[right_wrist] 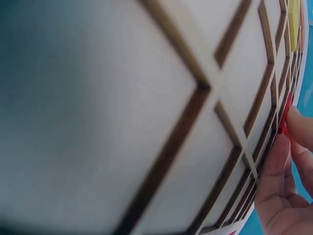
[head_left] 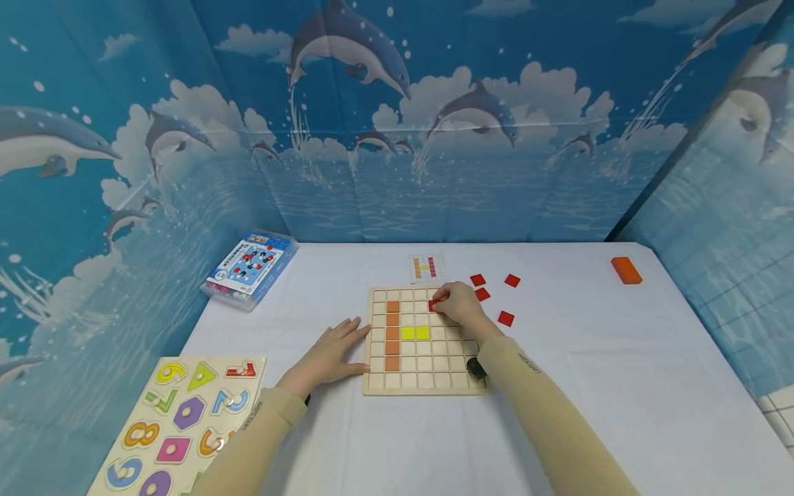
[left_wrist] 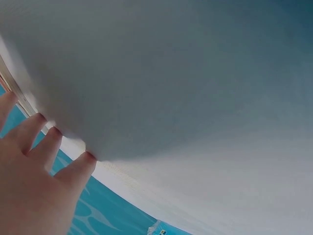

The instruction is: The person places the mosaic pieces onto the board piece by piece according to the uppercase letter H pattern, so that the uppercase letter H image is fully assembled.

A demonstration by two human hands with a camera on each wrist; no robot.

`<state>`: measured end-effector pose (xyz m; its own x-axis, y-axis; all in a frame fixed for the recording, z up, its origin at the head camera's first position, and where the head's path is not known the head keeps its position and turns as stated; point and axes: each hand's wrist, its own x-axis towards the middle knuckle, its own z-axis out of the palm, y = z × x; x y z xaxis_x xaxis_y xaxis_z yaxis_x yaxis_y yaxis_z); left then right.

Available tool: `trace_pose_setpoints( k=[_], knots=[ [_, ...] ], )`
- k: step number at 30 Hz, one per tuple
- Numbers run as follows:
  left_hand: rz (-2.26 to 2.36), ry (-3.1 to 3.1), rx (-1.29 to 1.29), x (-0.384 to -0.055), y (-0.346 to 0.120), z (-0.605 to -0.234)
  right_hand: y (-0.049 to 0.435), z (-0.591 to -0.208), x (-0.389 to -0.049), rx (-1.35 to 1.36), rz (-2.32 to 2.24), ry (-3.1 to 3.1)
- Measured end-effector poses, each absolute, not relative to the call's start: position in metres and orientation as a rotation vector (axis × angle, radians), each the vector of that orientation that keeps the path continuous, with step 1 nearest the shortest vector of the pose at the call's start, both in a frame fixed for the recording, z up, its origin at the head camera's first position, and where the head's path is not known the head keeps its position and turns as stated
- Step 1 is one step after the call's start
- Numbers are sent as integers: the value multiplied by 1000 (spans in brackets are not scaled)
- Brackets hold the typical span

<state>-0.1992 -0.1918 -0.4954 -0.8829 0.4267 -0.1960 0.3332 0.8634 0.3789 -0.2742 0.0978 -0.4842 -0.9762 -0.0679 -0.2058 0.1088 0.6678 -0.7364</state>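
A wooden grid board (head_left: 409, 393) lies on the white table with square cells. Down its left part runs a column of orange tiles (head_left: 393, 333), with two yellow tiles (head_left: 415, 333) to the right of the middle one. My right hand (head_left: 460, 304) pinches a red square tile (right_wrist: 285, 115) between thumb and fingers, right at the board's upper cells. With fingers spread, my left hand (head_left: 330, 353) rests on the table, fingertips and thumb at the board's left edge. In the left wrist view, the fingers (left_wrist: 76, 171) are extended toward the board's side.
Several loose red tiles (head_left: 505, 318) lie right of the board. A pattern card (head_left: 434, 260) is behind it. A plastic box (head_left: 253, 270) stands at the back left, a number-and-shape puzzle board (head_left: 155, 413) at the front left, an orange block (head_left: 626, 271) at the far right.
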Motion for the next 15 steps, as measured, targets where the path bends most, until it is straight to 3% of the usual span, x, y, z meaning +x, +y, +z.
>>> trace_pose_setpoints(
  k=[7,15],
  knots=[
    [507,2765,571,-199,-192,-495,110,-479,-269,0,-1198,2666],
    [507,2771,600,-199,-195,-497,158,-471,-256,-3,-1179,2673]
  ],
)
